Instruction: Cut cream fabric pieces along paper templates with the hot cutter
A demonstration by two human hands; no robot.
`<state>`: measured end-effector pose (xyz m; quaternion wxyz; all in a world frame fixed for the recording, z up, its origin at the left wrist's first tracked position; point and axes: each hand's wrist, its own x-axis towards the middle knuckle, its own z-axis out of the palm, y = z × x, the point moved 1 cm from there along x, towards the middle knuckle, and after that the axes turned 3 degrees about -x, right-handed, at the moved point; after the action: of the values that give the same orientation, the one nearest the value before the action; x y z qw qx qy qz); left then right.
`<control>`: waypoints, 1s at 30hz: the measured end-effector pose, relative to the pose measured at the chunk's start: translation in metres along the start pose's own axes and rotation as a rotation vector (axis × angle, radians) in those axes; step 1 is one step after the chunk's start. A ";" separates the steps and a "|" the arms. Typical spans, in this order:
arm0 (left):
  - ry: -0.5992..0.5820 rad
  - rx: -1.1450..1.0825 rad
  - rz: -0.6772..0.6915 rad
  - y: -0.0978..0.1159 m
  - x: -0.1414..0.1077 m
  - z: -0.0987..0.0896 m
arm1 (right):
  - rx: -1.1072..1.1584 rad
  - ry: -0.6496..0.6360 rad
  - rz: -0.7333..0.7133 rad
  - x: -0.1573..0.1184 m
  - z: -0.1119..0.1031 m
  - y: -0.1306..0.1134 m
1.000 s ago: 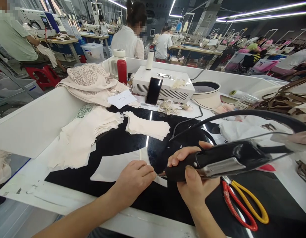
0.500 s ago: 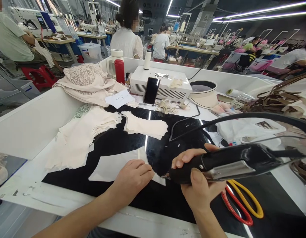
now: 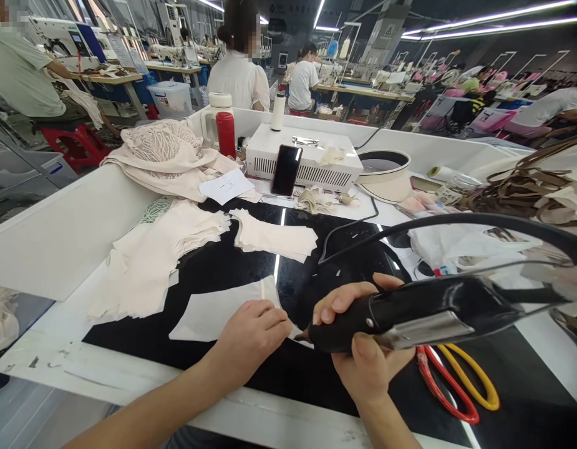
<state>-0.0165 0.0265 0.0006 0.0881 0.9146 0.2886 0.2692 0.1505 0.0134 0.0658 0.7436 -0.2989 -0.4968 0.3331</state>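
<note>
On the glossy black board (image 3: 199,268) lies a white fabric piece (image 3: 208,312). My left hand (image 3: 253,337) presses on its right part, fingers closed together near a narrow strip; whatever is under the fingertips is hidden. My right hand (image 3: 363,337) grips a black handheld tool (image 3: 423,308) with a metal lever. The tool's pointed tip is beside my left fingertips, at the fabric's lower right edge. Two stacks of cream fabric pieces, a large one (image 3: 143,268) and a smaller one (image 3: 276,236), lie beyond.
Scissors with red and yellow handles (image 3: 451,380) lie right of my right wrist. The tool's black cable (image 3: 480,219) arches at the right. A phone (image 3: 286,170) leans on a white box (image 3: 311,149) at the back. People sit beyond the table.
My right hand and the tool have moved slightly left, bringing the tip closer to my left fingertips. My left hand has barely moved.
</note>
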 end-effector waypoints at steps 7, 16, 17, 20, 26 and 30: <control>-0.014 -0.004 0.002 -0.002 0.000 0.001 | -0.059 0.001 0.039 -0.004 -0.006 0.005; -0.034 -0.018 -0.030 0.000 0.000 0.000 | -0.030 0.050 -0.021 0.000 -0.012 -0.010; -0.030 -0.018 -0.031 0.000 0.000 0.000 | -0.031 0.051 -0.022 -0.001 -0.013 -0.010; -0.031 -0.017 -0.031 0.000 -0.001 0.001 | -0.031 0.053 -0.031 -0.001 -0.014 -0.009; -0.041 -0.013 -0.038 -0.001 -0.003 0.001 | -0.043 0.055 -0.041 -0.001 -0.012 -0.007; -0.039 -0.021 -0.031 0.000 0.001 -0.002 | -0.078 0.059 -0.037 -0.002 -0.013 -0.007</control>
<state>-0.0167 0.0267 0.0023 0.1076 0.9141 0.2979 0.2532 0.1634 0.0065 0.0662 0.7517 -0.3282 -0.4928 0.2906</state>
